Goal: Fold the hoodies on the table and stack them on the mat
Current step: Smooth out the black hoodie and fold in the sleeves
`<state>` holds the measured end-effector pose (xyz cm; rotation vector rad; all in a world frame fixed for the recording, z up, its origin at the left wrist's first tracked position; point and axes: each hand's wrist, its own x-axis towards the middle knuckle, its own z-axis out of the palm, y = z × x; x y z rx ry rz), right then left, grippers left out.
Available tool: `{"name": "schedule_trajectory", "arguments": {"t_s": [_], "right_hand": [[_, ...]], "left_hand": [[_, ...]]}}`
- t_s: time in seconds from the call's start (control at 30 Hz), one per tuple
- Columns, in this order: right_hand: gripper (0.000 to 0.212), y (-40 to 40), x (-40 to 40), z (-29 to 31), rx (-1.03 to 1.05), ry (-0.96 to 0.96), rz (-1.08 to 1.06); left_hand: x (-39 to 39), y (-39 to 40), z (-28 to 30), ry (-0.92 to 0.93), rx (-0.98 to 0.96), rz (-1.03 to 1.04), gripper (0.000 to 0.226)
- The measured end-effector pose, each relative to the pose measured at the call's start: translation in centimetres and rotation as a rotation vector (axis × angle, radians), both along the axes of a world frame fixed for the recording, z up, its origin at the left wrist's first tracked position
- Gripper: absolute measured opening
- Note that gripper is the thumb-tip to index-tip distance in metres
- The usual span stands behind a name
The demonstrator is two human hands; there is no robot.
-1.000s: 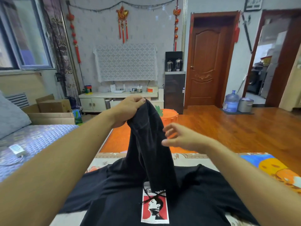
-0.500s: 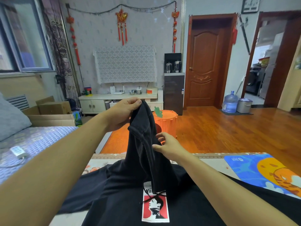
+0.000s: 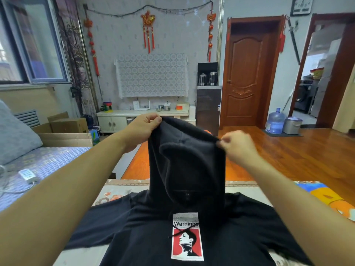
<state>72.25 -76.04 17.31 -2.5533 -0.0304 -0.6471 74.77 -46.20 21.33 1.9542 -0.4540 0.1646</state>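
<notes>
A: Where is your black cotton hoodie (image 3: 192,237) lying?

B: Its body is spread flat, front side up, on the table (image 3: 119,191) with the pale floral cloth, close to you. The white and red printed patch reading "Warning" (image 3: 187,237) faces up near the middle, and a black drawstring crosses it.

A: And your hands?

B: Your left hand (image 3: 142,129) pinches the top edge of the hood (image 3: 186,160) on the left, thumb and fingers curled round the fabric. Your right hand (image 3: 236,144) pinches the same edge on the right, fingers curled on the cloth. Between them you hold the hood raised and stretched open above the hoodie's body, so the inside faces you.

A: Where are the sleeves?

B: The left sleeve (image 3: 99,227) lies out to the left across the table. The right side runs under your right forearm, and I cannot tell how that sleeve lies.

A: What about the mat?

B: The blue and orange cartoon mat (image 3: 326,196) lies on the right part of the table, just beside the hoodie's right shoulder.

A: Anything else around you?

B: A bed with a purple patterned cover (image 3: 48,162) stands on the left, with a white adapter (image 3: 26,175) on it. Far off, a white low cabinet (image 3: 142,118) stands against the wall and a brown wooden door (image 3: 247,77) is on the right.
</notes>
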Motion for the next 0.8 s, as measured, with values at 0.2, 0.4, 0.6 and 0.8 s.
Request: {"name": "schedule_trajectory", "arguments": {"t_s": [0.2,0.4,0.6,0.8], "right_hand": [[0.019,-1.8,1.6,5.6,0.375,-0.066,0.433],[0.025,-2.3,4.3,6.2,0.661,-0.061,0.470],[0.021,-1.8,10.2,3.5,0.315,0.072,0.191],[0.015,-0.3,15.2,0.6,0.694,0.201,0.187]], "left_hand": [[2.1,-0.4,1.8,-0.260,0.049,0.307,0.027],[3.9,-1.5,5.7,-0.292,0.053,0.214,0.033],[7.9,-1.7,2.8,-0.145,0.422,0.483,0.028],[11.1,-4.6,-1.2,0.181,-0.172,0.246,0.026]]}}
